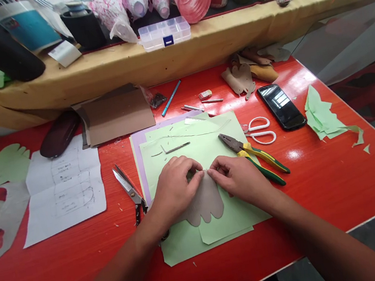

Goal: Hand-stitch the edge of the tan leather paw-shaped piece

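A grey-brown cut-out [206,204] with a scalloped lower edge, perhaps leather or felt, lies over light green paper sheets [229,224]. My left hand [177,182] pinches its upper edge between thumb and fingers. Close beside it, my right hand [237,175] pinches the same edge from the right; anything tiny between the fingertips is too small to make out. Pliers with yellow and green handles [265,157] rest just beyond my right hand. A thin wire [190,134] and a small metal rod [177,147] are on the paper. Black-handled scissors [129,190] lie left of the sheets.
White-handled scissors [260,130], a phone [282,107] and crumpled green paper [322,114] lie to the right. A drawn pattern sheet [65,188] and dark case [59,133] are at left. Brown sheets [117,116] lie behind. A clear compartment box [164,32] stands on the raised shelf.
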`<act>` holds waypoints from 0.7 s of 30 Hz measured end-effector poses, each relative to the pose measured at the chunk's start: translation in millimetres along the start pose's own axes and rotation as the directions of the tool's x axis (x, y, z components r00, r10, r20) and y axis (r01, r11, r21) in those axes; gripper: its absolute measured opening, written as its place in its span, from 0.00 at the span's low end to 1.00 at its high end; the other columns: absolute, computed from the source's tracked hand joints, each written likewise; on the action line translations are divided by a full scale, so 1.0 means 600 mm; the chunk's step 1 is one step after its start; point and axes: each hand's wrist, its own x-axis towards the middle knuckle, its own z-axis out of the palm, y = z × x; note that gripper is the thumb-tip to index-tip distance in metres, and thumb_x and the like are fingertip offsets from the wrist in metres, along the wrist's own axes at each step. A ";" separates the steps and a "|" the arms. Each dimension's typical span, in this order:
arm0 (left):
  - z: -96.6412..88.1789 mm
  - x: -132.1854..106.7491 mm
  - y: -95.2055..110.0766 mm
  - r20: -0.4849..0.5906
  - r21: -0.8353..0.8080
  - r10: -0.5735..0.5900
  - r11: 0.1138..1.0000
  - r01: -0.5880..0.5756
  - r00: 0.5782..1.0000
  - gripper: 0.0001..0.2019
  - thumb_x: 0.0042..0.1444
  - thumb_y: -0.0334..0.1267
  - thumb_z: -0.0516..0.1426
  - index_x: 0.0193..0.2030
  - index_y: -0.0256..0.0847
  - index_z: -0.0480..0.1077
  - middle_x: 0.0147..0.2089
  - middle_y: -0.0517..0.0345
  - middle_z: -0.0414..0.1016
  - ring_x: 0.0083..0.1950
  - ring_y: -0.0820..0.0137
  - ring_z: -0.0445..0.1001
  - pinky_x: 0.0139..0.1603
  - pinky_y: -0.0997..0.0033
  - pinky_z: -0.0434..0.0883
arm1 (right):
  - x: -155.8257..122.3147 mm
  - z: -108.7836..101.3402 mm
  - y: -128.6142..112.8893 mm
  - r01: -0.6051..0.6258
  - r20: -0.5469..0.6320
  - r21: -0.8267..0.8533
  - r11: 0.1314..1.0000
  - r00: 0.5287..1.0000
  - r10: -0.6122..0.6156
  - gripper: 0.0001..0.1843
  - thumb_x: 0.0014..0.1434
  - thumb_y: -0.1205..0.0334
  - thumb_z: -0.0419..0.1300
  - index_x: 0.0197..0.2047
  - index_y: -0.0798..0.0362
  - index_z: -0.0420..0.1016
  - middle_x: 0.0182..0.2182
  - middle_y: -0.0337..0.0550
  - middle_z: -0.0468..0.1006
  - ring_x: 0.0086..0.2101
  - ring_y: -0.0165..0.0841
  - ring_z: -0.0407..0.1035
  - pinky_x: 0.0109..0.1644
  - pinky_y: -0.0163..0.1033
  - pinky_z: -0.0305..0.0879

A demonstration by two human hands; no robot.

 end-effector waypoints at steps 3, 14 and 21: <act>0.001 0.000 0.001 -0.002 0.008 0.002 1.000 -0.002 1.000 0.03 0.65 0.34 0.58 0.38 0.45 0.73 0.40 0.59 0.77 0.44 0.63 0.71 0.46 0.60 0.66 | 0.000 0.001 0.001 0.000 -0.002 0.002 1.000 1.000 0.000 0.10 0.68 0.57 0.58 0.35 0.50 0.75 0.26 0.39 0.80 0.23 0.32 0.71 0.29 0.36 0.56; 0.001 0.000 0.007 -0.010 0.028 -0.022 0.999 0.022 1.000 0.05 0.65 0.34 0.58 0.37 0.44 0.72 0.40 0.59 0.77 0.44 0.63 0.70 0.45 0.60 0.66 | 0.001 0.001 0.004 0.003 -0.002 0.035 0.999 1.000 -0.003 0.10 0.67 0.57 0.59 0.34 0.51 0.74 0.25 0.38 0.79 0.22 0.31 0.70 0.27 0.35 0.55; 0.002 0.002 0.008 -0.015 0.031 -0.027 0.999 0.027 1.000 0.05 0.65 0.34 0.58 0.37 0.44 0.72 0.39 0.59 0.76 0.43 0.64 0.69 0.45 0.60 0.66 | -0.002 0.000 0.012 0.008 -0.011 0.187 0.982 1.000 -0.006 0.11 0.69 0.56 0.57 0.35 0.49 0.72 0.19 0.31 0.71 0.18 0.29 0.68 0.27 0.35 0.57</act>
